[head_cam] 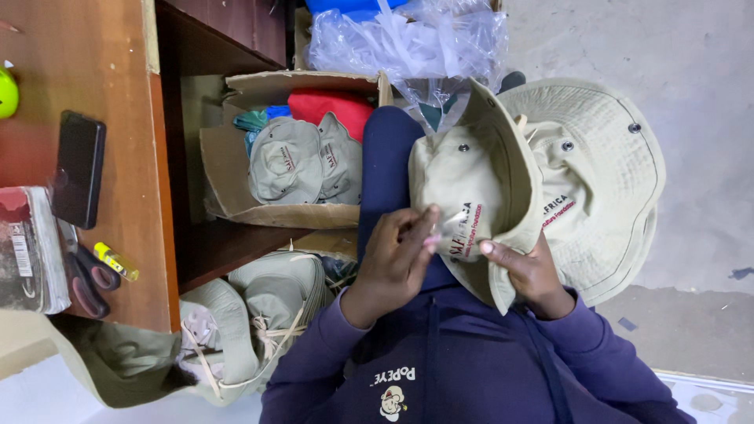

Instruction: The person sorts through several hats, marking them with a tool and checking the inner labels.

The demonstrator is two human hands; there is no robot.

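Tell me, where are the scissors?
In the head view, the scissors lie at the far left on the wooden desk, below the black phone and beside a small yellow lighter.
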